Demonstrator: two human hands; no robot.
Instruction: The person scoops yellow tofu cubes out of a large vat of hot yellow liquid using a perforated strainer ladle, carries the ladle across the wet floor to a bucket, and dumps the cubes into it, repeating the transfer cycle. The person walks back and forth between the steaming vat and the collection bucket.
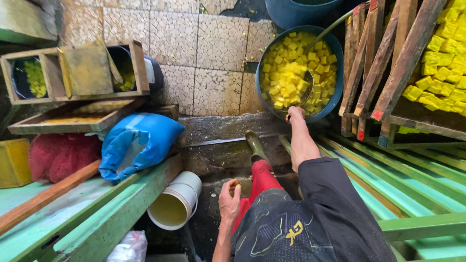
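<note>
While the floor (208,43) at the top of the head view is paved in pale cobble-patterned tiles scattered with yellow crumbs, the strip nearer the person is dark wet concrete. A blue tub (335,77) stands on the tiles, full of yellow cubes (286,73) in yellowish liquid, with a long-handled ladle (310,73) dipped into it. The right hand (296,114) reaches out to the near rim of the tub, fingers curled over the rim; whether they pinch anything I cannot tell. The left hand (229,200) hangs low beside the red trouser leg (262,177), fingers loosely bent and holding nothing, just above the wet ground. A green rubber boot (255,145) rests on the concrete step.

To the left, a green-painted bench (107,218) carries a blue sack (138,143), a red mesh bundle (58,155) and a yellow box (12,162). Wooden frames (73,73) are stacked behind them. A white bucket (175,206) lies on its side under the bench edge, and a white plastic bag (127,247) lies near it.

To the right, green slats (412,179) run along the ground, and a wooden rack (388,63) leans there, with more yellow cubes piled on a tray (444,63)
</note>
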